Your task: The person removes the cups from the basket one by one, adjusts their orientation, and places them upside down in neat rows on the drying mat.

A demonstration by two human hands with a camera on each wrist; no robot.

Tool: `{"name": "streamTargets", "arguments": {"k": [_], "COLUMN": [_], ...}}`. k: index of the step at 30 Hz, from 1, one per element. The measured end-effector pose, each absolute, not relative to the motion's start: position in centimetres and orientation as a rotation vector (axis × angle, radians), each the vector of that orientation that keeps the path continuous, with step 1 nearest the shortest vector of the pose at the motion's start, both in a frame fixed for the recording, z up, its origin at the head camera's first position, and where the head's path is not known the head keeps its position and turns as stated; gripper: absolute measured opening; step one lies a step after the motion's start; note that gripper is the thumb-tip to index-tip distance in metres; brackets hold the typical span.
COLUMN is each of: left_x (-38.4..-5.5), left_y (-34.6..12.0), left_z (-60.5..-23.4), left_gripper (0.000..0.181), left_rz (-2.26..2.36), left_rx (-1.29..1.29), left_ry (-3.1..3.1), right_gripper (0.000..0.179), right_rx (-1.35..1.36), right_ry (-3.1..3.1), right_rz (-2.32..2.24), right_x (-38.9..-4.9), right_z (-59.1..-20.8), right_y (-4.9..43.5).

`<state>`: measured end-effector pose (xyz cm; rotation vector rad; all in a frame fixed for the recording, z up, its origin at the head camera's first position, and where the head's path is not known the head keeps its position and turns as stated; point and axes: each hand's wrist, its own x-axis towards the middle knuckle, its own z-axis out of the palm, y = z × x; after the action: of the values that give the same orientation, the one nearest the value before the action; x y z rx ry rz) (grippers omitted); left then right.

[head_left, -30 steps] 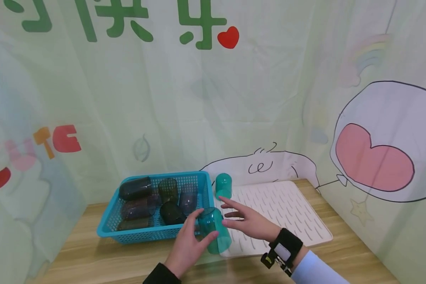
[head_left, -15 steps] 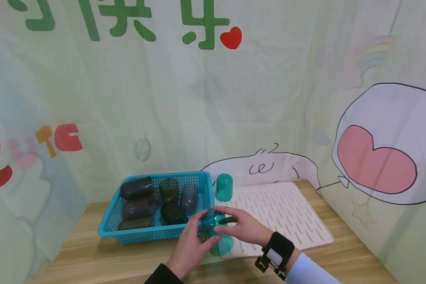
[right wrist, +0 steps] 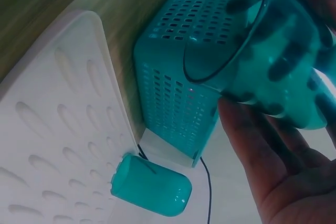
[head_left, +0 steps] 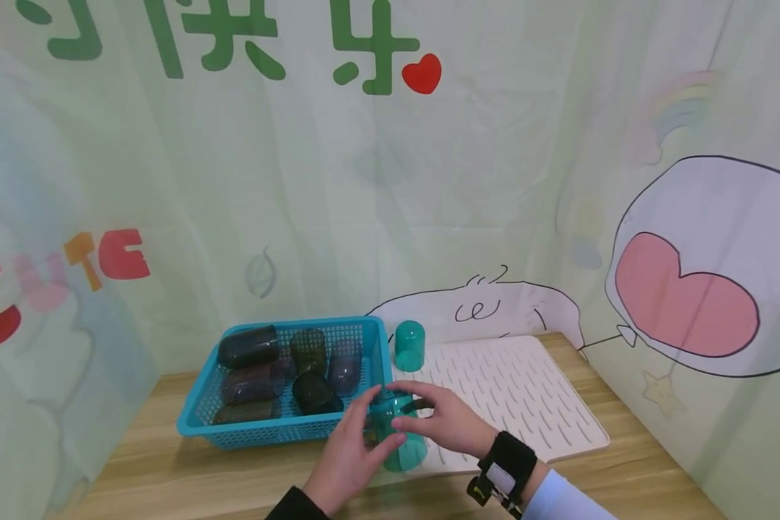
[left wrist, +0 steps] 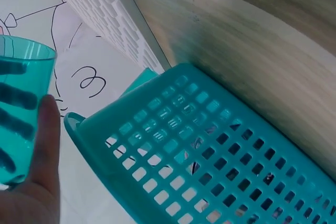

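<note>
Both hands hold a clear teal tumbler (head_left: 408,453), mouth downward, in front of the basket's right end. My left hand (head_left: 346,453) grips its left side, the thumb across the front. My right hand (head_left: 451,420) curls over its upper right side. In the right wrist view, the tumbler (right wrist: 278,77) shows its open rim, and fingers show through the wall. A second teal tumbler (head_left: 409,347) stands mouth down at the back left corner of the white ridged drying mat (head_left: 513,397). The right wrist view also shows that standing tumbler (right wrist: 152,184).
A blue plastic basket (head_left: 279,431) sits left of the mat on the wooden table (head_left: 136,462). Several dark tinted tumblers (head_left: 250,383) lie inside it. A printed cloth (head_left: 299,180) hangs behind and at both sides.
My right hand has moved left from beside the tumbler and taken hold of it, along with my left hand. Over the last half second both hands have barely moved.
</note>
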<state>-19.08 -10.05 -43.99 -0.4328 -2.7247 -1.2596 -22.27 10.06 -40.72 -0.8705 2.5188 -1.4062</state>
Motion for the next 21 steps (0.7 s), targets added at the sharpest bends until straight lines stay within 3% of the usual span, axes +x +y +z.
{"name": "streamTargets", "arguments": {"k": [5,15,21], "left_x": [-18.9,-20.7,-21.1], "left_y": [-10.7,-14.4,-15.8], "left_z": [-43.7,-44.6,-45.3], "left_gripper": [0.079,0.021,0.01], "left_rz": [-1.186,-0.579,-0.386], "left_rx": [-0.449,-0.555,-0.5], "left_ry": [-2.7,-2.441,-2.425], "right_gripper": [0.047,0.047,0.047], "right_rx": [-0.863,-0.77,-0.705], "right_ry": [2.529,2.605,2.649], "right_rz": [-1.419,-1.417,-1.431], "right_x": [-22.7,-23.6,-24.4], "right_z": [-41.1,-41.4,-40.9], "right_y": [10.5,12.2,13.4]}}
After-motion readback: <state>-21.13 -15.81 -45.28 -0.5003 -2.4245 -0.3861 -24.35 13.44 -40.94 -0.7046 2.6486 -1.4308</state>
